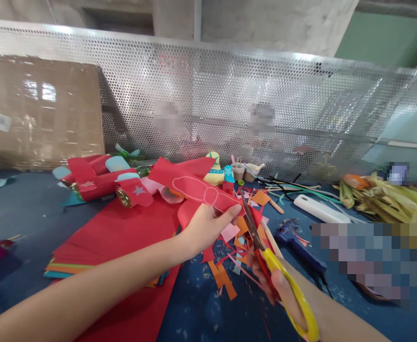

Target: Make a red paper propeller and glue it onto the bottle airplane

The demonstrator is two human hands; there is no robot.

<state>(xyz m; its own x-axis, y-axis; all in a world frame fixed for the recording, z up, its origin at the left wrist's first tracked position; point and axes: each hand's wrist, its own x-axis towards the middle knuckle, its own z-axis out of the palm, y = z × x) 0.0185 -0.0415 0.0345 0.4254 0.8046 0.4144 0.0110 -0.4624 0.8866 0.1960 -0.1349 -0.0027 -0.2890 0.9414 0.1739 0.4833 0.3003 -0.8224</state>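
Note:
My left hand (pixel 208 225) pinches a piece of red paper (pixel 190 187) that carries a pale drawn outline, a rounded shape with an oval near its middle. In my right hand (pixel 279 285) is a pair of scissors (pixel 261 242) with yellow and red handles. Their blades point up and lie at the paper's right end, close to my left fingertips. Whether the blades are fully closed is hard to make out. Beneath my hands lie scattered paper scraps (pixel 224 280) in orange, pink and red.
A stack of coloured sheets (pixel 122 232) lies at left, with red paper rocket-like models (pixel 101 183) behind. Right of the scissors are a blue glue gun (pixel 301 249), a white tool handle (pixel 320 209) and dried husks (pixel 390 204). A perforated metal panel (pixel 211 95) and cardboard (pixel 44 114) stand behind.

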